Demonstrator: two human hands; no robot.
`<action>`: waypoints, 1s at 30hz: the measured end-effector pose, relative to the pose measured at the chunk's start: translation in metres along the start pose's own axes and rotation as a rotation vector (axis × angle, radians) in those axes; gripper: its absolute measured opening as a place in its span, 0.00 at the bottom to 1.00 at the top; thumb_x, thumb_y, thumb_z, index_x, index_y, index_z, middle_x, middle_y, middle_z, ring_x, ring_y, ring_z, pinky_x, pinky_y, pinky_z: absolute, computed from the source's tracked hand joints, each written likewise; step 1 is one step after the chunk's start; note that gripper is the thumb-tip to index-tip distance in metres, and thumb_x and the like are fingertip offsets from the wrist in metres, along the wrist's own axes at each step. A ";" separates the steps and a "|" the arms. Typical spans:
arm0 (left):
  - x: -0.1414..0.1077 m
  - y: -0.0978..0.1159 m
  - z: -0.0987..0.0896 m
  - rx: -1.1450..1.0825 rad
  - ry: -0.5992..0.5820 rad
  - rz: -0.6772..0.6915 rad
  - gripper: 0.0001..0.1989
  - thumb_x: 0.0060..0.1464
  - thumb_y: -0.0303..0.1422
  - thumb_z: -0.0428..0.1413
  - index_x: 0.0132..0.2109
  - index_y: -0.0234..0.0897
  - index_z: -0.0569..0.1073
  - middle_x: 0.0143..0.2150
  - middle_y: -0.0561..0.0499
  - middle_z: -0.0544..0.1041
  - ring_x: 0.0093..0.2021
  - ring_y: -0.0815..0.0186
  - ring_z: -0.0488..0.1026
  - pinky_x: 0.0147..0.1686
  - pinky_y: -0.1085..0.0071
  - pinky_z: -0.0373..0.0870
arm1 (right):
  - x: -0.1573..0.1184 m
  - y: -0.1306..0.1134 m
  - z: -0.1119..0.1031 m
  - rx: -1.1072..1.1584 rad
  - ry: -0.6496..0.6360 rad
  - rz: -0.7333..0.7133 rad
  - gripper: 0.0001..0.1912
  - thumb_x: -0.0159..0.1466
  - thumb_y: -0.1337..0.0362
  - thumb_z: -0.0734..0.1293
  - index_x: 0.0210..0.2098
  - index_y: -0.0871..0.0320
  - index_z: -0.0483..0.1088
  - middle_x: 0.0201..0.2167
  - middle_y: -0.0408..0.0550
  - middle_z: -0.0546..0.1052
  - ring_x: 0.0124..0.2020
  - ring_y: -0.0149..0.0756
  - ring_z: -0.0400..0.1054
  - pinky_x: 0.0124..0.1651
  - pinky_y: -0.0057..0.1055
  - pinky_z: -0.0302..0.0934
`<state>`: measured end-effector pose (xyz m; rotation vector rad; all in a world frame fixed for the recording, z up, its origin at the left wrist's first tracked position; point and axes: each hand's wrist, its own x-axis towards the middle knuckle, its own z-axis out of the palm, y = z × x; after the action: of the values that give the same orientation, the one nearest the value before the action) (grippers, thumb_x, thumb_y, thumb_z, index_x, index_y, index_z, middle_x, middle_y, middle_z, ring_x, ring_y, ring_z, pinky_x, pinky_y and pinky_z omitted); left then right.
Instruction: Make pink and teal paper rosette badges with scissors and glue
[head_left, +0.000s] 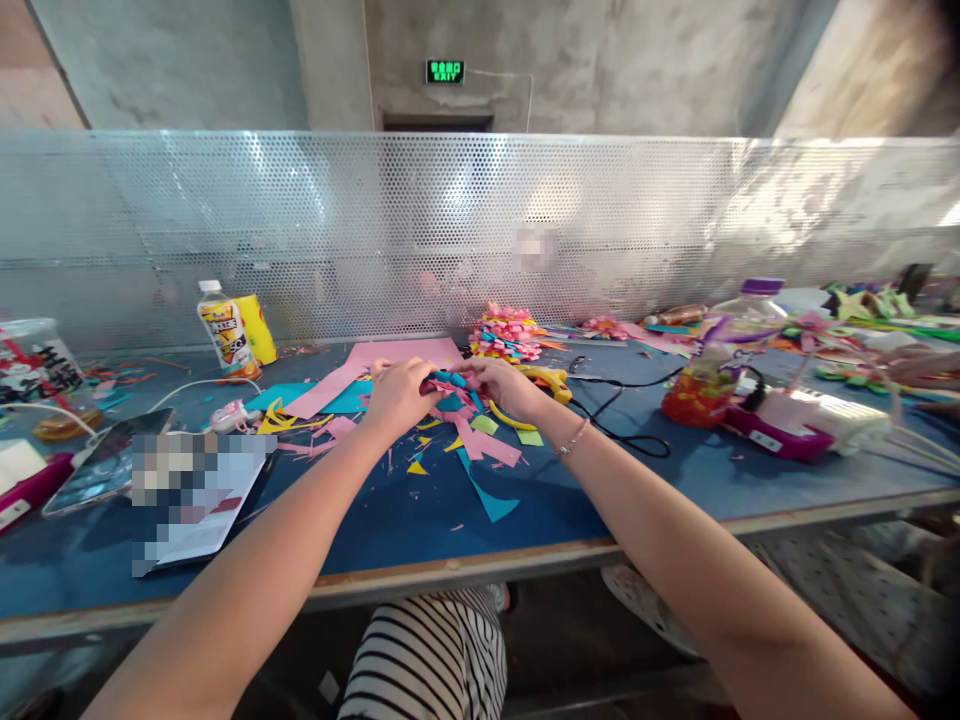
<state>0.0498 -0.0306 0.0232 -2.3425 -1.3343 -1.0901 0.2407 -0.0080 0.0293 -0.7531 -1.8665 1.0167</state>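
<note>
My left hand [403, 392] and my right hand [506, 388] meet over the middle of the blue table [540, 500]. Between them is a paper flower [452, 382] of blue and pink curled strips, which the fingers of both hands grip from either side. Some fingertips are hidden behind it. Pink paper [420, 350] lies just beyond my left hand, with a teal sheet [349, 398] beside it. A layered pile of pink, yellow and blue paper flowers [506, 333] stands behind my right hand. Under the hands lie paper scraps, including a pointed teal piece [491, 497].
On the left are a juice bottle [223, 332], a yellow packet [256, 330], a phone [105, 465] and a tablet [217, 515]. A black cord [622, 430], a drink cup [697, 385] and a purple-capped bottle [757, 305] stand right. Another person's hand [926, 360] is far right. A perforated metal screen [337, 240] borders the back.
</note>
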 end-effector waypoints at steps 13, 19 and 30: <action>-0.001 0.001 0.004 -0.041 -0.007 -0.043 0.10 0.44 0.39 0.59 0.36 0.42 0.72 0.36 0.50 0.75 0.40 0.59 0.69 0.43 0.63 0.50 | 0.000 0.000 -0.002 0.015 -0.066 0.113 0.17 0.52 0.68 0.59 0.41 0.60 0.70 0.22 0.42 0.67 0.19 0.26 0.56 0.19 0.25 0.50; 0.000 0.002 0.004 -0.076 -0.008 -0.083 0.09 0.44 0.38 0.59 0.34 0.40 0.72 0.34 0.49 0.75 0.39 0.57 0.70 0.42 0.62 0.50 | -0.003 -0.004 -0.008 -0.163 -0.149 -0.042 0.17 0.55 0.67 0.57 0.42 0.58 0.69 0.35 0.46 0.71 0.30 0.30 0.62 0.29 0.27 0.56; -0.005 -0.004 -0.007 0.185 0.191 0.165 0.09 0.49 0.23 0.50 0.34 0.41 0.71 0.37 0.50 0.75 0.44 0.60 0.66 0.47 0.59 0.48 | -0.019 -0.018 0.005 -0.943 0.038 -0.510 0.24 0.57 0.64 0.65 0.53 0.54 0.61 0.45 0.51 0.68 0.48 0.44 0.57 0.51 0.42 0.52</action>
<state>0.0418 -0.0354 0.0240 -2.1144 -1.1020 -1.0611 0.2428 -0.0335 0.0361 -0.7208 -2.3131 -0.2475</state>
